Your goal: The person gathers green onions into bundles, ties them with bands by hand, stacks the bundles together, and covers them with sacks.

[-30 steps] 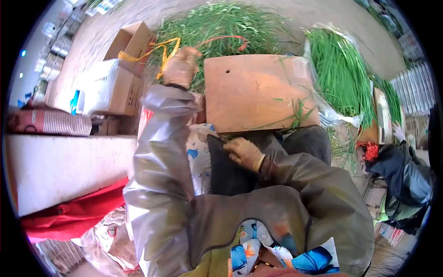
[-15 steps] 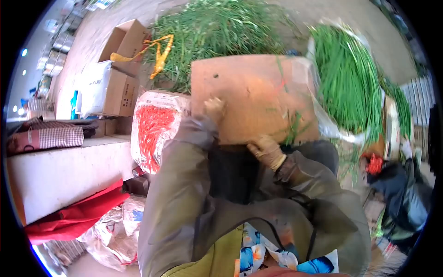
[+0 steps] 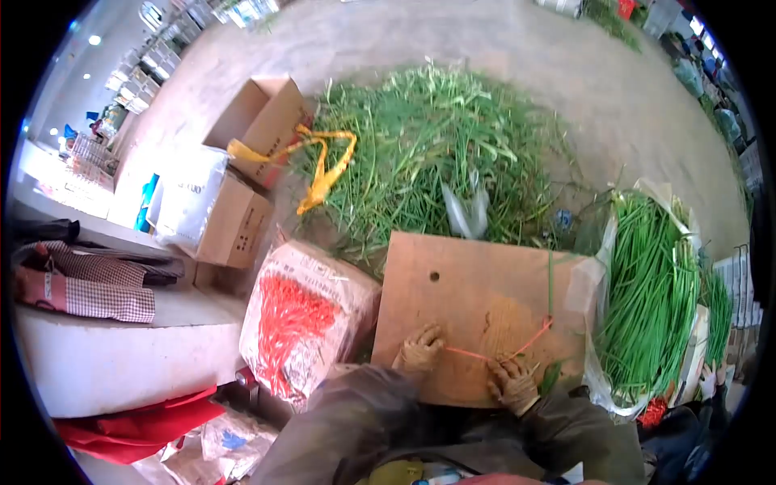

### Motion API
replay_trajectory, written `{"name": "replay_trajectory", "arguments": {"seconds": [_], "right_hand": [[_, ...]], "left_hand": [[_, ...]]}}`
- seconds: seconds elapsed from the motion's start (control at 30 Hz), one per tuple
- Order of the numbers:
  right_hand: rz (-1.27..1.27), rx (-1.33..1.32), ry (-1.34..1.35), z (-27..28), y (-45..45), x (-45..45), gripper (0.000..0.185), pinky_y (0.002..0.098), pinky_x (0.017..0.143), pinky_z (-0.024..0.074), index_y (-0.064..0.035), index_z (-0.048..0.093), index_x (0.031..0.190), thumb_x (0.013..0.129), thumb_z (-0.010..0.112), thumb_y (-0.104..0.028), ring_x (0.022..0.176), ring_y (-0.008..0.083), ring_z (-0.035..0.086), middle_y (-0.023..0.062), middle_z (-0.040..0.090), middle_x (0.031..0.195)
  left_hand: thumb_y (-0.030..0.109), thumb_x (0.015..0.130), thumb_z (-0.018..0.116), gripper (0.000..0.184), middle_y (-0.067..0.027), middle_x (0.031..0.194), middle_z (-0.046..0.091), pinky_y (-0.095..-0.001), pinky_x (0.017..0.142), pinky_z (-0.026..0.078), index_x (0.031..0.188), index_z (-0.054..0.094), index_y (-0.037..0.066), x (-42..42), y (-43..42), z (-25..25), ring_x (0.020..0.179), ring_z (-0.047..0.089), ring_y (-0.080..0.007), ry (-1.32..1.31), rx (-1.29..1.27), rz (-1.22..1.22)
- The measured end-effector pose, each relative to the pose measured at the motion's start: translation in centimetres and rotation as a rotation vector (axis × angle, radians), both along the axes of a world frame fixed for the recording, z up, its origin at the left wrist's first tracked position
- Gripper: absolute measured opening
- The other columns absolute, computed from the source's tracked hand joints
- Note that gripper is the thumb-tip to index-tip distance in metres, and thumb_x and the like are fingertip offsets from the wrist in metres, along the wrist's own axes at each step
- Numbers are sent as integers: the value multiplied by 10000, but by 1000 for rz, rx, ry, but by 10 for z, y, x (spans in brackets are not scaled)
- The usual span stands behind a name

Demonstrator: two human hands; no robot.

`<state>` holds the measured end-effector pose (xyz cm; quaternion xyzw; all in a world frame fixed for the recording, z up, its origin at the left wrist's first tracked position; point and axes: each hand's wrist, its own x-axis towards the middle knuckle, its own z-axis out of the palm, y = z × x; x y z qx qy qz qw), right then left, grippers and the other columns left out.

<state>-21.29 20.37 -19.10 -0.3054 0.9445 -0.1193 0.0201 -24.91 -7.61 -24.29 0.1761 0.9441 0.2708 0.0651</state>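
Observation:
A brown board point(image 3: 469, 299) with a small dark hole lies across my lap. Thin red string point(image 3: 533, 336) stretches over it in a shallow V, with green stalk bits beside it. My left hand point(image 3: 419, 351), in a tan work glove, rests at the board's lower left; its closed fingers meet one end of the string. My right hand point(image 3: 514, 385), gloved likewise, lies at the lower edge with fingers spread, their tips touching the string near its bend. To the left, a bundle of red strings point(image 3: 291, 323) lies on a wrapped package point(image 3: 356, 295).
Long green stalks point(image 3: 651, 291) lie in clear plastic on the right. Beyond the board is a heap of loose greens point(image 3: 428, 153). Cardboard boxes point(image 3: 238, 218) and yellow strapping point(image 3: 327, 174) are at left. Another person's gloved hand point(image 3: 709, 383) shows at far right.
The view has tilted up, showing more floor. Red string now stretches across the board between my hands. My left hand has come down to the board's lower part, and loose green bits there are fewer.

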Motion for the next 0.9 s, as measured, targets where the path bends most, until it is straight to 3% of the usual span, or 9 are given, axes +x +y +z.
{"name": "replay_trajectory", "arguments": {"seconds": [0.07, 0.13, 0.27, 0.37, 0.43, 0.5, 0.6, 0.67, 0.9], "right_hand": [[-7, -52, -145, 9, 3, 22, 448, 421, 913, 344, -141, 502, 1180, 781, 546, -339, 1123, 275, 412, 80, 487, 1192], [-8, -91, -152, 15, 0, 9, 413, 407, 912, 345, -136, 519, 1149, 781, 547, -322, 1116, 269, 417, 73, 480, 1195], [-1, -76, -117, 18, -1, 9, 412, 404, 920, 344, -131, 516, 1152, 779, 557, -301, 1103, 261, 419, 73, 471, 1206], [-9, -70, -128, 12, 1, 12, 416, 425, 953, 323, -146, 518, 1171, 794, 548, -319, 1117, 269, 411, 79, 486, 1195], [-9, 3, -63, -5, 3, 18, 445, 442, 985, 299, -160, 507, 1194, 790, 544, -341, 1130, 286, 410, 88, 484, 1199], [-21, -7, -135, -2, 0, 15, 459, 461, 1004, 278, -170, 490, 1211, 793, 528, -355, 1138, 302, 414, 96, 473, 1216], [-107, 14, -158, 28, 1, 3, 466, 468, 998, 279, -154, 475, 1219, 798, 513, -349, 1137, 307, 414, 105, 466, 1220], [-2, -193, -158, 1, 5, 15, 478, 478, 986, 283, -141, 459, 1228, 798, 510, -345, 1144, 307, 401, 107, 457, 1222], [-614, 65, 61, 20, 115, 118, 507, 420, 913, 372, -79, 458, 1218, 766, 544, -292, 1104, 322, 438, 155, 459, 1209]], "left_hand": [[184, 763, 578, 191, -155, 1095, 509, -454, 843, 448, 922, 537, 86, 31, 7, 12, 1063, 488, -324, -197, -16, -21], [139, 644, 588, 252, -118, 1113, 514, -366, 882, 438, 891, 564, 97, 20, 7, 26, 1107, 468, -291, 325, 172, 37], [3, 556, 634, 342, -158, 1041, 535, -437, 735, 489, 877, 534, 65, 18, 10, 36, 971, 538, -363, 284, 171, 46], [163, 663, 582, 259, -110, 1119, 531, -436, 610, 478, 916, 568, 110, 27, 14, 16, 898, 575, -315, 273, 125, 171], [219, 721, 541, 240, -102, 1119, 547, -428, 574, 462, 953, 569, 161, 34, -1, -25, 866, 587, -289, 85, -211, 24], [216, 783, 516, 201, -92, 1061, 568, -439, 562, 454, 981, 551, 203, 38, 11, -17, 796, 592, -277, 286, -393, 198], [242, 834, 494, 149, -113, 941, 575, -435, 524, 429, 965, 549, 199, 8, 11, -4, 684, 566, -296, 315, 33, 91], [254, 835, 509, 125, -139, 843, 551, -444, 497, 411, 886, 556, 151, 24, 18, -2, 610, 537, -316, 442, -399, 306], [271, 826, 484, 162, -116, 785, 590, -399, 562, 468, 876, 558, 136, -3, -10, 21, 704, 597, -303, 353, -224, 25]]}}
